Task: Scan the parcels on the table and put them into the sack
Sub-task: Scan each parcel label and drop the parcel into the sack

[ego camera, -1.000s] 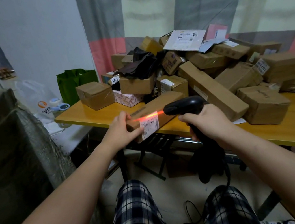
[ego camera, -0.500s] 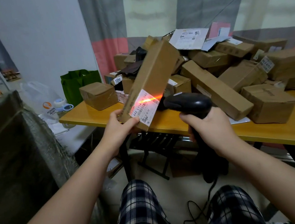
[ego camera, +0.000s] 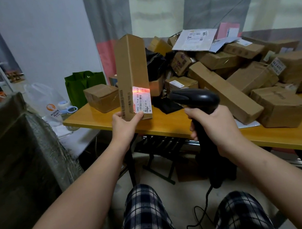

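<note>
My left hand (ego camera: 125,126) grips the bottom end of a long brown cardboard parcel (ego camera: 131,66), held upright above the table's front edge. A white shipping label (ego camera: 142,101) sits low on its facing side, with a red scan line across the label's top. My right hand (ego camera: 212,125) grips the handle of a black barcode scanner (ego camera: 194,98), whose head points left at the label. A dark woven sack (ego camera: 16,152) stands open at the left, below the table's level.
A yellow wooden table (ego camera: 167,125) carries a heap of brown boxes (ego camera: 237,75), black bags and white mailers (ego camera: 194,39). A small box (ego camera: 102,98) sits at its left end. A green bag (ego camera: 84,85) and a white plastic bag (ego camera: 48,105) stand behind. The scanner cable (ego camera: 199,218) trails between my knees.
My left hand lifted the long parcel off the table and swung it from lying flat to upright. The scanner stayed aimed at its label, and the red line moved up the label.
</note>
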### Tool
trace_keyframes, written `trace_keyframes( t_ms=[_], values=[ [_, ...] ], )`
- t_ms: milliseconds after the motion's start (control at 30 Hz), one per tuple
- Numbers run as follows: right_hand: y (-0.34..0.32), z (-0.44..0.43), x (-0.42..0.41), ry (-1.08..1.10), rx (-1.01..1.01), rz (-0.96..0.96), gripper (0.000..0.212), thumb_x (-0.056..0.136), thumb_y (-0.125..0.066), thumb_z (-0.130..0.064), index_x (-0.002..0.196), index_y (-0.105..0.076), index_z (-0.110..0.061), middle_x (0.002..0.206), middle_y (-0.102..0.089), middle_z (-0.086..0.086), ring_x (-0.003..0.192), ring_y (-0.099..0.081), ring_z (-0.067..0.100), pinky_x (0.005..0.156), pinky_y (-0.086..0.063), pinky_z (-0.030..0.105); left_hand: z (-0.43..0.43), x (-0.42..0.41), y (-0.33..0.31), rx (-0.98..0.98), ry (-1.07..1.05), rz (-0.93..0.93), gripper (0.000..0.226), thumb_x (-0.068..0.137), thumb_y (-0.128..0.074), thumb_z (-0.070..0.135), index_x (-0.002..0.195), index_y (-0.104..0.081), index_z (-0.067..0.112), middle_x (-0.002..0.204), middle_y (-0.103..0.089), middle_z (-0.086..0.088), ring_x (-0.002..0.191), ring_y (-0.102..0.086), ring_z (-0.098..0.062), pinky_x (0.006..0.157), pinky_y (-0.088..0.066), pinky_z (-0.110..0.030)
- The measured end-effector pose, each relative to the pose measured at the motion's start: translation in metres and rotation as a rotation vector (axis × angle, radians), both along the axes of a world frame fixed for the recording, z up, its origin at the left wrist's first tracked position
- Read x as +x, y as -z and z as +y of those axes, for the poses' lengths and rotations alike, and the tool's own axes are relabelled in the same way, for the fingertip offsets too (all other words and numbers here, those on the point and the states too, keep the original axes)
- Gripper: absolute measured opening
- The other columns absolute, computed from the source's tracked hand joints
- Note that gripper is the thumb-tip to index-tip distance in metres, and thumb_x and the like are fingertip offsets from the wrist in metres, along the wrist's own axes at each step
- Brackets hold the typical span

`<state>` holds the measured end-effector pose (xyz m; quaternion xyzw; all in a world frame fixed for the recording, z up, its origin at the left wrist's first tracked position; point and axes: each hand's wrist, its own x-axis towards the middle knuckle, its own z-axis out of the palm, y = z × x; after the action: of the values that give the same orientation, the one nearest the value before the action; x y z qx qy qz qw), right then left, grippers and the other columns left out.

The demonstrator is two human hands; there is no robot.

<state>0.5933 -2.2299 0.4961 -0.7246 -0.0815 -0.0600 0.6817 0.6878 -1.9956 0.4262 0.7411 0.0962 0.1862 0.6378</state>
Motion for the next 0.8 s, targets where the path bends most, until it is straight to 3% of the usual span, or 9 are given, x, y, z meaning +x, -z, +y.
trace_keyframes(
  t_ms=[167,300,367,467,533,633,700,800],
  values=[
    [0.005,0.006,0.006,-0.013,-0.009,-0.001,0.018,0.087,-0.067,-0.029,0.092,-0.066,-0.011,0.057,-0.062,0.004,0.049,-0.060,0.017,0.049,-0.050,0.023,0.002,0.002,0.007,0.001,-0.015,-0.026,0.068,0.072,-0.079,0.048,0.117,-0.031,0.029,0.125,-0.053,0.005,0.109,-0.053,-0.007,0.069,-0.037,-0.010],
    [0.009,0.021,0.016,-0.038,0.009,0.012,0.013,0.086,-0.069,-0.027,0.089,-0.067,-0.015,0.057,-0.063,0.005,0.050,-0.060,0.018,0.048,-0.050,0.023,0.011,-0.007,0.007,0.015,-0.049,-0.081,0.067,0.072,-0.079,0.047,0.117,-0.033,0.030,0.109,-0.053,0.019,0.101,-0.056,0.001,0.067,-0.044,-0.006],
    [0.014,0.035,0.021,-0.072,0.012,0.011,0.008,0.086,-0.069,-0.025,0.087,-0.067,-0.017,0.057,-0.063,0.007,0.049,-0.060,0.019,0.047,-0.049,0.024,0.023,-0.018,0.009,0.010,-0.074,-0.113,0.065,0.073,-0.080,0.042,0.117,-0.034,0.029,0.110,-0.053,0.019,0.104,-0.058,-0.001,0.080,-0.047,-0.010],
    [0.029,0.067,0.029,-0.161,-0.029,-0.010,0.007,0.085,-0.070,-0.019,0.079,-0.068,-0.016,0.054,-0.061,0.008,0.046,-0.058,0.022,0.046,-0.049,0.027,0.052,-0.044,0.024,-0.028,-0.140,-0.157,0.064,0.075,-0.080,0.023,0.122,-0.036,0.020,0.120,-0.057,0.004,0.107,-0.062,-0.005,0.091,-0.051,-0.020],
    [0.044,0.095,0.034,-0.235,-0.095,-0.017,0.013,0.084,-0.071,-0.018,0.074,-0.067,-0.010,0.052,-0.059,0.009,0.045,-0.057,0.022,0.048,-0.048,0.032,0.077,-0.067,0.042,-0.018,-0.213,-0.164,0.065,0.075,-0.080,0.014,0.124,-0.036,0.018,0.120,-0.057,0.002,0.104,-0.063,0.000,0.086,-0.050,-0.013],
    [0.065,0.140,0.036,-0.347,-0.195,-0.012,0.016,0.082,-0.074,-0.021,0.070,-0.067,-0.014,0.050,-0.060,0.005,0.044,-0.058,0.019,0.050,-0.050,0.033,0.118,-0.111,0.072,0.045,-0.332,-0.097,0.073,0.071,-0.082,0.021,0.126,-0.034,0.025,0.118,-0.052,0.013,0.104,-0.057,0.011,0.079,-0.045,-0.002],
    [0.076,0.172,0.036,-0.413,-0.274,-0.021,0.018,0.081,-0.074,-0.025,0.067,-0.065,-0.019,0.049,-0.061,0.003,0.046,-0.060,0.018,0.054,-0.053,0.035,0.147,-0.138,0.092,0.065,-0.429,-0.029,0.074,0.071,-0.082,0.022,0.128,-0.035,0.024,0.122,-0.051,0.009,0.108,-0.058,0.003,0.079,-0.046,-0.004],
    [0.091,0.220,0.036,-0.522,-0.333,-0.050,0.010,0.080,-0.075,-0.027,0.078,-0.068,-0.020,0.051,-0.063,0.003,0.047,-0.063,0.017,0.056,-0.055,0.037,0.187,-0.178,0.119,0.130,-0.578,0.107,0.080,0.070,-0.083,0.025,0.134,-0.034,0.018,0.136,-0.046,-0.004,0.118,-0.054,-0.013,0.096,-0.047,-0.022]
  ],
)
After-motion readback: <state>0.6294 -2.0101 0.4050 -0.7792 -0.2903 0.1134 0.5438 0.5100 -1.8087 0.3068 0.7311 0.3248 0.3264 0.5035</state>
